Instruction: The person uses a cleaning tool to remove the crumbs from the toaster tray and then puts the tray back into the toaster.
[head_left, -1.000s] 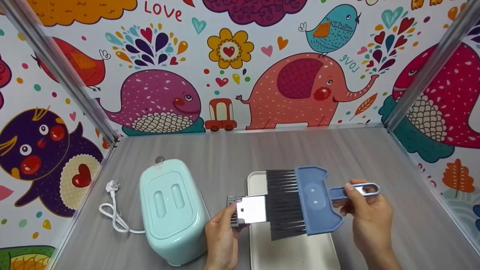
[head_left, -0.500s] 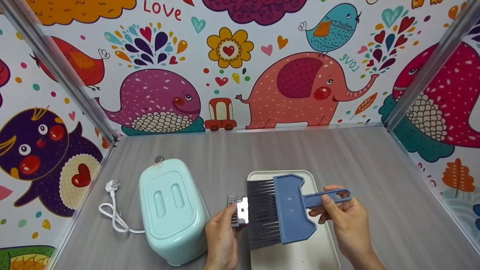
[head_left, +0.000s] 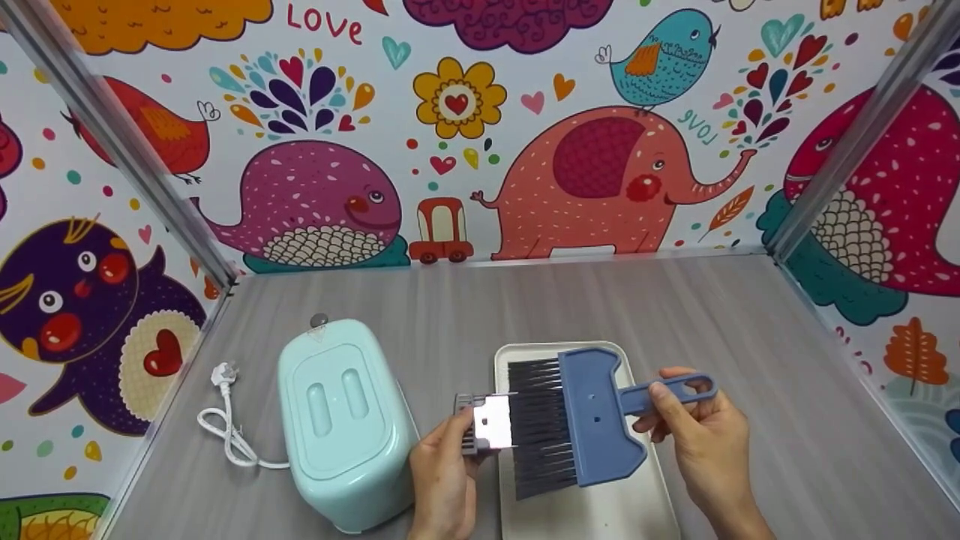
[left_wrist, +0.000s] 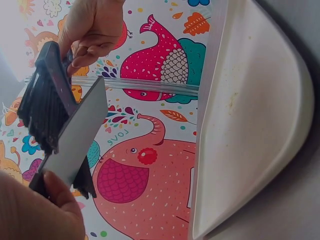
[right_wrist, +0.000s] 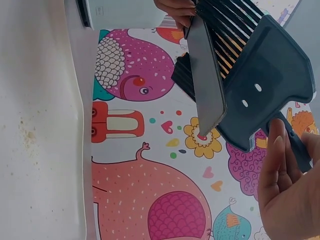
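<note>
My left hand (head_left: pixel 442 465) pinches the grey slotted end of a thin metal crumb tray (head_left: pixel 493 422). My right hand (head_left: pixel 709 439) grips the handle of a blue hand brush (head_left: pixel 607 427), thumb on top. Its black bristles (head_left: pixel 536 427) point left and cover the far part of the crumb tray in the head view. Both are held up over a cream rectangular tray (head_left: pixel 592 517). In the right wrist view small brown crumbs (right_wrist: pixel 30 137) lie scattered on that cream tray, and the metal plate's flat side (right_wrist: pixel 207 85) shows against the brush.
A mint-green toaster (head_left: pixel 341 427) with a lid on top stands left of the left hand. Its white cord (head_left: pixel 232 442) and plug (head_left: pixel 223 373) lie on the table farther left. Printed cartoon walls (head_left: pixel 457 165) enclose the grey table (head_left: pixel 697 315) at the back and sides.
The brush has swept left across the metal plate and then come back slightly to the right, with the right hand moving along. The left hand and crumb tray stay in place.
</note>
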